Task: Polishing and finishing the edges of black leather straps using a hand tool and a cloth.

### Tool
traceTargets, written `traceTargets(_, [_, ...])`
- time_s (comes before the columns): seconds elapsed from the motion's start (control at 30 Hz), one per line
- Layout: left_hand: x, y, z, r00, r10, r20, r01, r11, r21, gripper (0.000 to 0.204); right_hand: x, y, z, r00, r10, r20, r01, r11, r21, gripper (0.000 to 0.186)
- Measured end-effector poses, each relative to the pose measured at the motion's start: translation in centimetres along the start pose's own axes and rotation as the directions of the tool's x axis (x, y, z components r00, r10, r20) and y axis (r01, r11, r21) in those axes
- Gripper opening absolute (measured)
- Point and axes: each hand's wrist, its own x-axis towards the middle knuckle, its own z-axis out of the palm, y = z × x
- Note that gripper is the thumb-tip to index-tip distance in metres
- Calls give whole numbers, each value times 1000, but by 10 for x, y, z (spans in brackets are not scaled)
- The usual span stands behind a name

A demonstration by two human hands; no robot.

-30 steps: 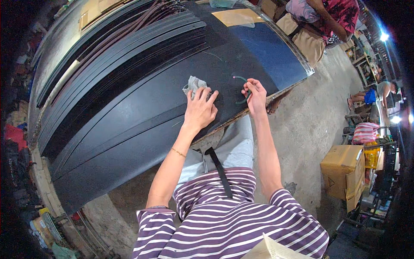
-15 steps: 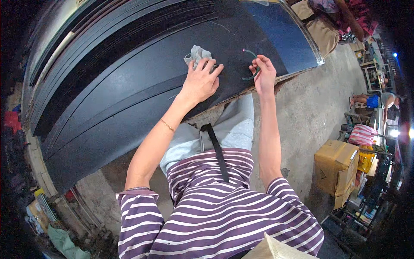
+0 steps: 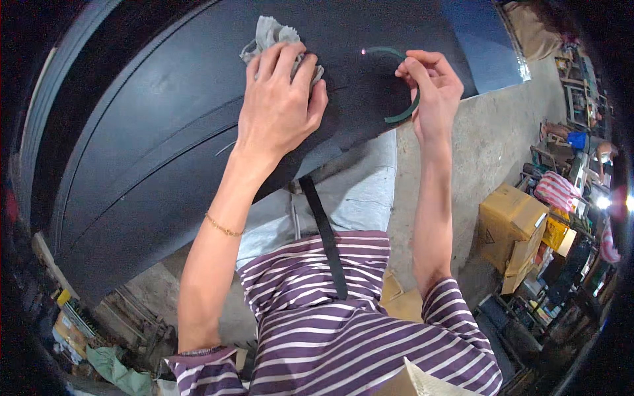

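Observation:
My left hand [image 3: 279, 102] is curled over a crumpled grey rag [image 3: 272, 34] and presses it against a black sheet [image 3: 158, 119] spread before me. Part of the rag is hidden under my fingers. Off to the right, my right hand [image 3: 436, 89] pinches a thin, dark green, curved strip [image 3: 400, 119] between thumb and fingers. It bends like an open ring, and a small bright pinkish spot shows at its far end. The strip is over the near right part of the black sheet; I cannot tell whether it touches.
A glossy blue panel [image 3: 482, 46] lies at the far right of the work surface. On the concrete floor [image 3: 439, 171] to the right stands a cardboard box [image 3: 508, 221], with a pink striped bag [image 3: 558, 191] behind it. Another person [image 3: 588, 145] is farther off.
The view has shifted and come closer to the sheet. Both hands appear larger and higher up, farther apart. The left still grips the rag, the right still pinches the strip.

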Motion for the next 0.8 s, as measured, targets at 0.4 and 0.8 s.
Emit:
traceTargets(0.4, [3,5,-5,994,-97,54,93,993,67,45,-8,-4,20,999,-27,25,33,959,-282,12])
traceTargets(0.8, [10,11,-6,993,-93,70,87,992,92,46,-6,-3,19,998,-32,46,46,939,-340,12])
